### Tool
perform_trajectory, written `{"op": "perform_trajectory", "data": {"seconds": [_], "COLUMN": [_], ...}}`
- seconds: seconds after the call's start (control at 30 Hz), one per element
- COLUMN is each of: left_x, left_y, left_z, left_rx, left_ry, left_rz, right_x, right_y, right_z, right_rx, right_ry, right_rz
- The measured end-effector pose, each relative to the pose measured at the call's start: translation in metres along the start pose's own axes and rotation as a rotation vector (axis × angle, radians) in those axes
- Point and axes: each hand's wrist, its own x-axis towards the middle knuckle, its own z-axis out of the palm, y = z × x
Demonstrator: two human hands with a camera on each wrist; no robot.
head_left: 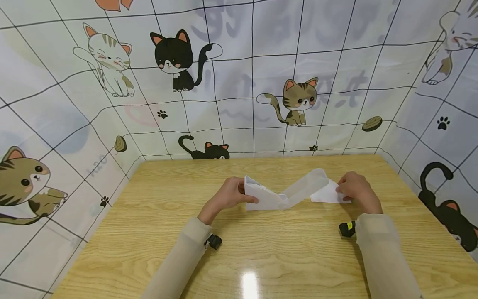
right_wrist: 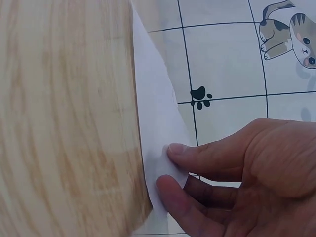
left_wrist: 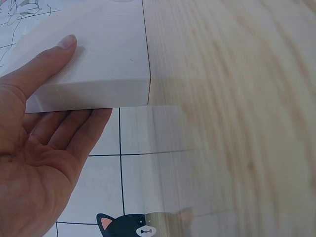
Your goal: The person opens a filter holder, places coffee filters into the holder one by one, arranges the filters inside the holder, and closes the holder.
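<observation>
My left hand [head_left: 233, 193] grips the left end of a white box-like packet [head_left: 261, 200], which stands on edge on the table. In the left wrist view the thumb lies on the broad face of the packet [left_wrist: 106, 54] and the fingers reach behind it. A translucent whitish strip [head_left: 306, 185] rises to the right from the packet's right end and curves over at its top. Beyond that curve, a sheet of white paper [head_left: 326, 193] slopes down to the right. My right hand [head_left: 356, 189] pinches this paper [right_wrist: 155, 103] between thumb and fingers at its outer edge.
A light wood-grain table [head_left: 242, 245] lies under both hands. Behind it and on both sides hangs a white cloth [head_left: 231, 112] with a black grid and cartoon cats. A small black wrist camera [head_left: 347, 229] sits at the right cuff, another [head_left: 214, 241] at the left.
</observation>
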Motion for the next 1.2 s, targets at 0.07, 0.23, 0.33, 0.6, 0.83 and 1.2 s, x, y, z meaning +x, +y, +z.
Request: {"op": "perform_trajectory", "data": {"seconds": [0.07,0.23,0.33,0.6,0.83,1.2], "left_x": [0.000,-0.001,0.000,-0.001,0.000,-0.001], "left_y": [0.000,0.001,0.001,0.001,0.001,0.002], "left_z": [0.000,-0.001,-0.001,-0.001,-0.001,-0.002], "left_rx": [-0.003,-0.004,0.001,0.000,-0.006,-0.010], "left_ry": [-0.002,-0.003,-0.001,-0.002,-0.007,-0.013], "left_rz": [0.003,0.012,0.013,0.010,0.012,0.024], "right_x": [0.000,0.000,-0.001,0.000,-0.002,-0.004], "right_y": [0.000,-0.001,-0.002,-0.003,-0.008,-0.010], "right_z": [-0.001,-0.004,-0.005,-0.006,-0.010,-0.008], "right_rx": [-0.001,0.012,0.042,0.093,0.076,0.074], "right_ry": [0.002,0.011,0.009,-0.017,-0.001,0.044], "right_rz": [-0.009,-0.022,-0.016,0.018,0.021,-0.011]}}
